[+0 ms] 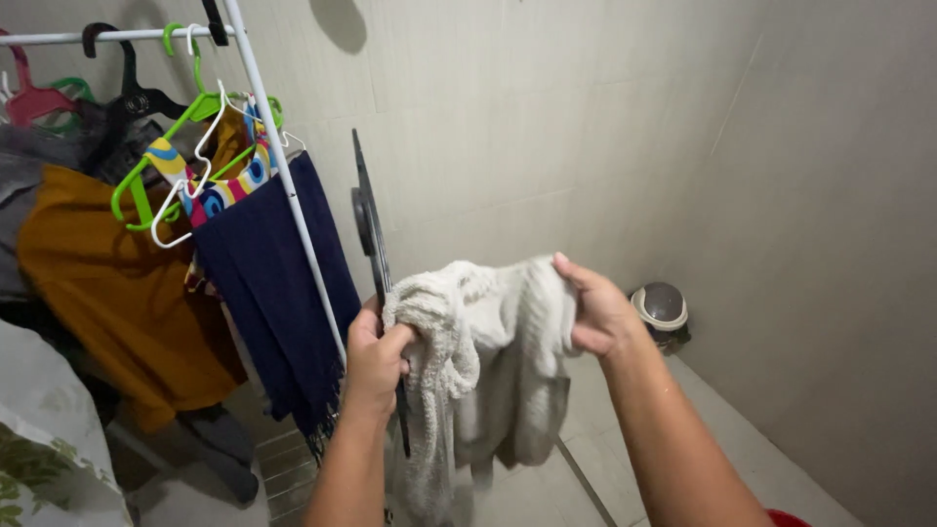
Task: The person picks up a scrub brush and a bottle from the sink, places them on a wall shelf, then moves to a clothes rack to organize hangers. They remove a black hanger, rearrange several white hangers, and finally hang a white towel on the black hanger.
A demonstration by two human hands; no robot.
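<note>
- Left hand [376, 356] is closed in a fist on one upper edge of a white knitted garment [488, 361], thumb pressed over the bunched fabric.
- Right hand [597, 314] pinches the opposite upper edge of that garment, thumb on the near side and fingers curled behind the cloth.
- Between the two hands the garment is held up in the air, its top edge stretched loosely and its lower part drooping in folds towards the tiled floor [722, 449].
- Just behind the left hand a thin dark flat object [369, 220] stands on edge against the wall; what it is cannot be told.
- To the left, a white metal clothes rack [283, 176] slants down from a horizontal rail.
- On the rack hang a dark navy fringed cloth [278, 283], a mustard-yellow garment [117, 283] and a piece with bright multicoloured stripes [220, 190].
- Green hangers [161, 146], a white wire hanger [185, 200], a black hanger [132, 93] and a pink hanger [34, 98] crowd the rail.
- Near the corner of the walls, right of the right hand, a small bin with a domed grey lid [661, 310] sits on the floor.
- A patterned pale cloth [44, 429] shows at the lower left edge.
</note>
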